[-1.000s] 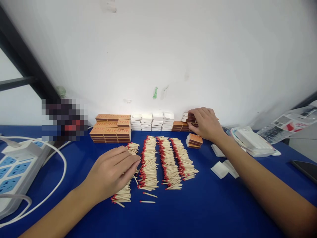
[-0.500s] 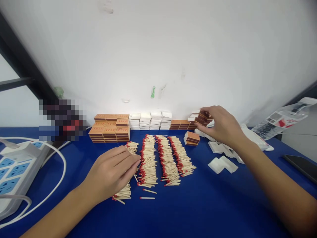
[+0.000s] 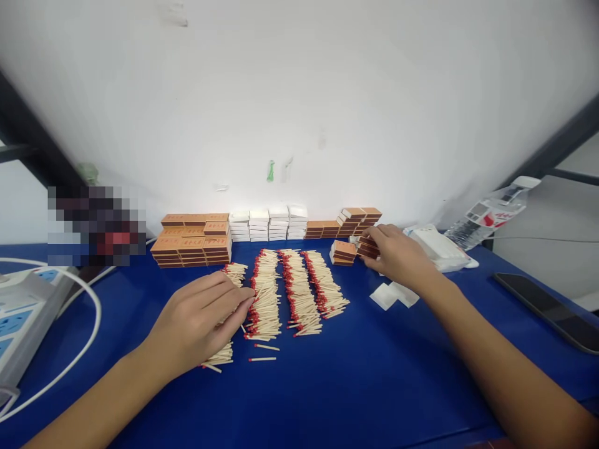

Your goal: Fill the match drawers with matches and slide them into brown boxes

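Observation:
My left hand (image 3: 199,321) lies palm down on the leftmost row of red-tipped matches (image 3: 224,312), fingers loosely curled over them. Three more rows of matches (image 3: 294,290) run beside it on the blue table (image 3: 327,386). My right hand (image 3: 397,255) is closed round a small stack of orange matchboxes (image 3: 368,246), held low just right of another short stack of matchboxes (image 3: 343,252). More orange boxes (image 3: 358,218) are piled at the wall behind it.
A big block of orange matchboxes (image 3: 191,240) and white inner trays (image 3: 269,223) line the wall. Loose white trays (image 3: 392,294) lie right of the matches. A power strip with white cable (image 3: 28,305) is at the left; a dark phone (image 3: 547,308) and plastic packets (image 3: 486,215) at the right.
My right hand lifted a few matchboxes from the pile at the wall and brought them down toward the short stack near the matches. My left hand stayed on the matches.

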`<state>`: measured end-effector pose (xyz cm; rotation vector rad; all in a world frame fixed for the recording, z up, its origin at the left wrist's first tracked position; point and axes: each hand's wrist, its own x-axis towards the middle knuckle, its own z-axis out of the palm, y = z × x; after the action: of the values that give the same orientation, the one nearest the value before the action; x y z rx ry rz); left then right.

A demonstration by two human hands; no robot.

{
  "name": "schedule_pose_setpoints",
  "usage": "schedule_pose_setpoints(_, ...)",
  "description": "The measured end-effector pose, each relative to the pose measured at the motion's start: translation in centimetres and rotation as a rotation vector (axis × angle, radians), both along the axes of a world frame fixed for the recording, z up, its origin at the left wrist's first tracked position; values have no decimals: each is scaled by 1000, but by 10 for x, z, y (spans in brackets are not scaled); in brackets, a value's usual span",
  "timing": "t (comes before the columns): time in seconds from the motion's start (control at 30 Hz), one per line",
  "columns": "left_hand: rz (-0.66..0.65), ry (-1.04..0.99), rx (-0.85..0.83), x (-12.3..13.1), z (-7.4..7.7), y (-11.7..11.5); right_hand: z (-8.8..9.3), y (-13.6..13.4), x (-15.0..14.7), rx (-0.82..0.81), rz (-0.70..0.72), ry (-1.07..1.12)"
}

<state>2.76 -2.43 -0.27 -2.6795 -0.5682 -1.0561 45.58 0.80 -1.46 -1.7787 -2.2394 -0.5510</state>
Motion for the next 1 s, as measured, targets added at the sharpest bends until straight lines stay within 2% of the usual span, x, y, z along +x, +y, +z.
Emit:
schedule_pose_setpoints(0.17,-12,-10,2,0,0,-1,-4,0,5,-67,93,85)
schedule_pose_setpoints(0.37,-9,-10,9,0,0,-1,5,-7,9,-44,73,248)
schedule_pose_setpoints(0.47,-7,-11,-12,0,-1,-1,7,-9,3,-29,122,283)
schedule_pose_setpoints(0.57,-8,-11,-14,1,-2,-1,3,-4,-8,-6,169,335)
schedule_pose_setpoints(0.7,-9,11,-16,3,-4,-2,-6,10,-13,-68,218,362)
schedule_pose_setpoints(0.8,-16,17,-30,4,-4,-3,-3,12,-14,-85,259,403)
schedule_pose_setpoints(0.9,-27,-14,-72,5,-4,-4,13,2,-33,-62,303,504)
schedule_pose_setpoints(1.0,25,-83,-168,6,-5,-6,30,-18,-79,-125,381,671)
